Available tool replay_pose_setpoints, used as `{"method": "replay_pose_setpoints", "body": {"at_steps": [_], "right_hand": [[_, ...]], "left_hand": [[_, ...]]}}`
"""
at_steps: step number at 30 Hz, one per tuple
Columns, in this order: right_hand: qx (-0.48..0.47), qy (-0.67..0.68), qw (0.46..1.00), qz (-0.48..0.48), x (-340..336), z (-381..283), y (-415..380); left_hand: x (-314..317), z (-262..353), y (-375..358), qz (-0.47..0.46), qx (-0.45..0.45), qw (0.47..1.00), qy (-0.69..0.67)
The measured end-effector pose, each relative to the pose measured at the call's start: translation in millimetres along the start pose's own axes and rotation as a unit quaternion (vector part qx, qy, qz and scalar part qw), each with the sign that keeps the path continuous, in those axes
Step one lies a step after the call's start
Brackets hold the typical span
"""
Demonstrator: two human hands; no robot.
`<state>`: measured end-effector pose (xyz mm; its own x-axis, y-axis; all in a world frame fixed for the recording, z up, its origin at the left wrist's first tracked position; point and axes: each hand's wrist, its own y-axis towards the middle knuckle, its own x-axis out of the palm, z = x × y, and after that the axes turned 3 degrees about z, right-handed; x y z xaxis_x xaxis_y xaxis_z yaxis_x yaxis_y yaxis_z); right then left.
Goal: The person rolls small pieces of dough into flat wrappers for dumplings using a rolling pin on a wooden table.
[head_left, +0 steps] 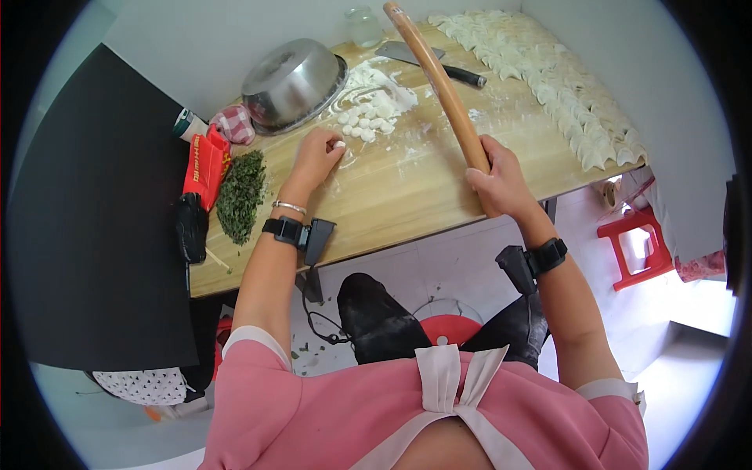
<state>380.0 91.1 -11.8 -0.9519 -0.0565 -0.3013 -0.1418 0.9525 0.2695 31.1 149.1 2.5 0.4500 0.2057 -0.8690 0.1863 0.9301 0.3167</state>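
Note:
My right hand point(499, 174) is wrapped round the lower part of a long wooden rolling pin point(439, 82), which slants up and to the left over the table. Beside the small white dough pieces point(366, 121), my left hand point(317, 157) is closed on a small dough piece point(339, 145) at its fingertips. White flour point(380, 86) lies spread behind the dough pieces. At the back right of the wooden table point(376, 204) are rows of folded dumplings point(548, 86).
A steel bowl point(286, 82) lies upside down at the back left, with chopped greens point(241, 196) and a red packet point(205, 168) nearer. A cleaver point(466, 76) and a glass jar point(363, 27) are behind the flour. A red stool point(638, 251) stands right, below the table.

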Motion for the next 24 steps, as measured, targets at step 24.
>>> {"method": "replay_pose_setpoints", "body": {"at_steps": [24], "right_hand": [[-0.014, -0.011, 1.0, -0.025, -3, -8, -3]], "left_hand": [[36, 35, -38, -0.005, -0.134, 0.97, 0.201]]}}
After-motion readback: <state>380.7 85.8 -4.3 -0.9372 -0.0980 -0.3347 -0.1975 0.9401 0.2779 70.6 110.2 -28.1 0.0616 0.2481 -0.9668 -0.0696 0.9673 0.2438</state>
